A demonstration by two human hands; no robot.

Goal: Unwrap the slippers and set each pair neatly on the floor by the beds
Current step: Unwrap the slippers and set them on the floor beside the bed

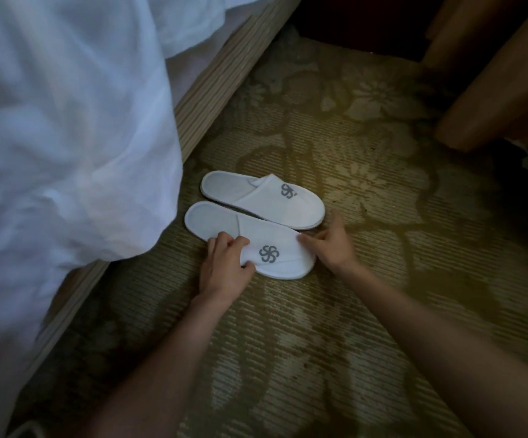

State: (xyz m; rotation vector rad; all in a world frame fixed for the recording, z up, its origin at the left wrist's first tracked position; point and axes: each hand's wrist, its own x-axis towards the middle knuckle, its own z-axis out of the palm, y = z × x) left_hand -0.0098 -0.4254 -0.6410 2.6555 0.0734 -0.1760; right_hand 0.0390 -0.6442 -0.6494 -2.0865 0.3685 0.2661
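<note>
Two white slippers with a grey swirl logo lie side by side on the patterned carpet beside the bed, toes pointing right. The far slipper rests free. The near slipper lies flat under both hands. My left hand pinches its upper at the near edge, fingers curled over the fabric. My right hand pinches the far edge of the same upper near the toe. No wrapper is visible.
The bed with a hanging white duvet fills the left. A brown upholstered piece of furniture stands at the upper right. Floral carpet spreads to the right and toward me.
</note>
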